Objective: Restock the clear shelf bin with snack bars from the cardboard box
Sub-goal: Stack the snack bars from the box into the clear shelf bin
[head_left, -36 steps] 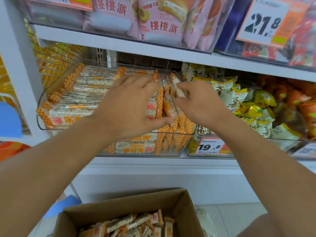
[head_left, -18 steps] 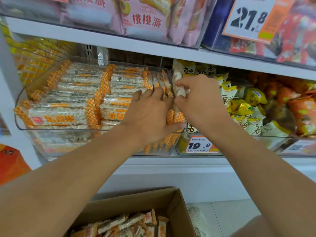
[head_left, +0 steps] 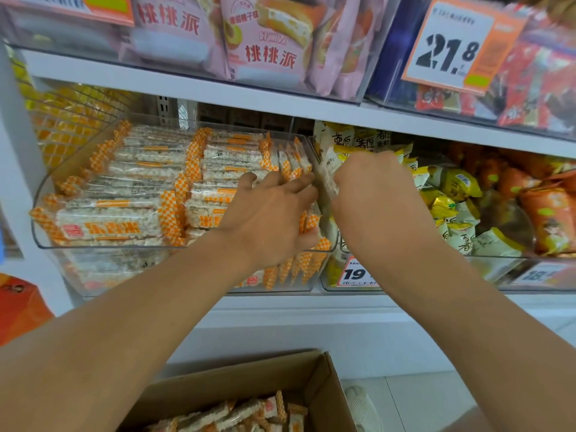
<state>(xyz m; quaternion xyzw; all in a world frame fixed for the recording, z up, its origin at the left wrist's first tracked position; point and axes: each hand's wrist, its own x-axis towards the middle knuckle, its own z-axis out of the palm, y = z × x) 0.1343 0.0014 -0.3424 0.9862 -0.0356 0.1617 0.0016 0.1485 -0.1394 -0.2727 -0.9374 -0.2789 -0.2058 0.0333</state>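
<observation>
Light, crinkly, slippery-wrapped snack bars [head_left: 140, 224], likely brittle inside, best pinched mid-length not by the seals; packed in clear shelf bin [head_left: 93, 244], more in cardboard box [head_left: 321, 388]; left hand [head_left: 268, 219] spread, pressing rows; right hand [head_left: 371, 194] pinching 1 upright bar.

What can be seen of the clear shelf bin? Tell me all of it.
The clear shelf bin is see-through plastic with a rounded, low front lip, sitting on the white middle shelf, left of a second clear bin. Snack bars in orange-checked wrappers lie in flat rows on its left and middle; others stand on edge at its right end. The left hand rests there on the bars; the right hand grips a bar by the right wall.
</observation>
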